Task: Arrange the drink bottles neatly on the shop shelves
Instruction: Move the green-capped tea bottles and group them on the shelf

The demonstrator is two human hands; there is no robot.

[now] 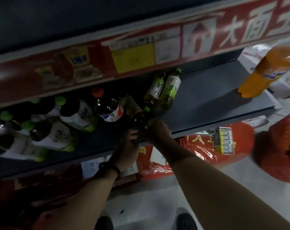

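- Head view: a person is reaching both arms toward the dark shelf (207, 92), working at its front edge near the middle.
- The left hand (126, 146), wearing a dark band at the wrist, is curling its fingers (133, 135) round the base of a tilted amber bottle (134, 112), whose neck is leaning in toward the cola bottle (108, 108).
- The right hand (157, 128) is pressing in just beside that same base, below a pair of green tea bottles (162, 90). Shadow is hiding its fingers, so its grip cannot be told.
- The person appears to be setting the amber bottle into the gap between the cola bottle and the tea pair.
- The next move is likely calling for tipping the bottle upright and sliding it back into line without knocking either neighbour.
- Green-capped bottles (71, 117) are crowding the shelf's left end, some leaning. An orange soda bottle (270, 68) is standing alone at the right end, well apart from both hands.
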